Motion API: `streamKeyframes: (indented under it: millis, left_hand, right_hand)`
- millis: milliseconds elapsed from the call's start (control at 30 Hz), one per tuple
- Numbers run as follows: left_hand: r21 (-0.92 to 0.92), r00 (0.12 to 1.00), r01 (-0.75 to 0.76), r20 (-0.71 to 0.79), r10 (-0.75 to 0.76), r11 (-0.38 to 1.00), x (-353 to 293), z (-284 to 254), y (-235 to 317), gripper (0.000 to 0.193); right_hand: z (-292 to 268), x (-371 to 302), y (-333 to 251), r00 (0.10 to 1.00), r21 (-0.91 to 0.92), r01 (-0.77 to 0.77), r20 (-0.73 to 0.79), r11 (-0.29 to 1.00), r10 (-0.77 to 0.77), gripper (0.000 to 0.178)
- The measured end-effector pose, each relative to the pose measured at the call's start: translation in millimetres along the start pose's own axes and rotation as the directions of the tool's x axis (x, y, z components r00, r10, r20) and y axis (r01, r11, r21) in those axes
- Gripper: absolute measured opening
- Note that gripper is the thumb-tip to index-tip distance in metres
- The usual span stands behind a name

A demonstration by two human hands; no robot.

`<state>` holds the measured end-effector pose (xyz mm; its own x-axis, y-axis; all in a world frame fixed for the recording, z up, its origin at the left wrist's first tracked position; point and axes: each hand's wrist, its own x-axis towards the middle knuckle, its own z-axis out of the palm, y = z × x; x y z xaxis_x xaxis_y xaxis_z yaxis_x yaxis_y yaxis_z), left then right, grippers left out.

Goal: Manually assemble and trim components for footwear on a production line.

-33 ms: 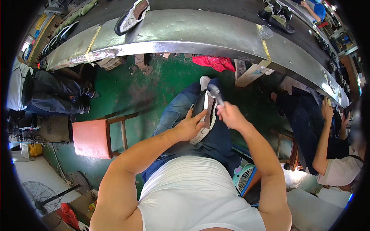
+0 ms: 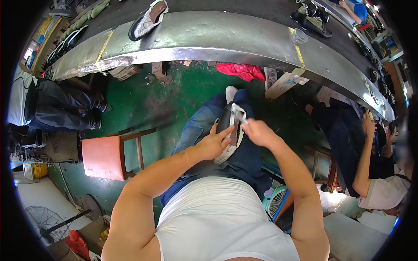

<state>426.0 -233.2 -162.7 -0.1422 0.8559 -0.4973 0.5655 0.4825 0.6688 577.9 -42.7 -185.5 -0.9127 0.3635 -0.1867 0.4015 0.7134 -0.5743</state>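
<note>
The fingers (image 2: 227, 130) of the left hand (image 2: 210, 146) are spread out and laid across a shoe (image 2: 225, 155); I cannot tell if they pinch it or only press on it; the fingers of the right hand (image 2: 261, 134) are curled around a shiny metal tool (image 2: 240, 117); the tool's tip is over the far part of the shoe, and I cannot tell if it touches.

The shoe lies on the person's legs, in blue jeans (image 2: 194, 127), with its long way pointing toward the desk (image 2: 209, 37); it is black on the left, brown inside, and white at the rim and the near end.

A white shirt (image 2: 222, 209) is just below the hands; beside it on the right is a small green fan (image 2: 275, 202); off to the left is a stool (image 2: 103, 157) with a pink top.

A red cloth (image 2: 244, 71) lies on the green floor (image 2: 135, 95), near the long metal edge of the desk; up on the desk are a black, white and brown sandal-like shoe (image 2: 139, 29), a clear cup (image 2: 299, 36) and some black footwear (image 2: 315, 26); one person (image 2: 61, 104) is far left, another (image 2: 383, 193) far right.
</note>
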Motion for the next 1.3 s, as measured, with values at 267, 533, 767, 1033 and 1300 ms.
streamKeyframes:
  millis: [267, 533, 767, 1033, 1300]
  left_hand:
    - [0.0, 0.989, -0.013, 0.146, 0.013, 1.0, -15.0, -9.7, 4.0, 0.056]
    - [-0.169, 0.976, -0.09, -0.21, 0.054, 0.981, -24.8, 25.6, -27.5, 0.091]
    - [-0.211, 0.989, -0.09, -0.136, 0.062, 0.973, -25.1, 21.1, -26.5, 0.096]
    - [0.252, 0.947, -0.244, -0.144, 0.286, 0.936, -45.6, -45.3, 25.7, 0.092]
    - [0.153, 0.772, -0.593, -0.173, 0.612, 0.791, -42.2, -150.2, 107.9, 0.099]
  right_hand:
    - [-12.2, -26.3, -36.1, 0.967, 0.198, -0.198, 0.2, 0.96, 0.158, 0.045]
    - [-6.4, -61.4, -57.4, 0.929, 0.404, -0.335, 0.293, 0.851, 0.227, 0.047]
    - [18.1, -80.8, -59.9, 0.962, 0.298, -0.233, 0.21, 0.926, 0.174, 0.047]
    - [43.4, -110.4, -32.0, 0.927, 0.735, -0.323, 0.12, 0.597, 0.354, 0.042]
    - [46.2, -126.4, -9.3, 0.865, 0.932, -0.282, 0.144, 0.229, 0.481, 0.027]
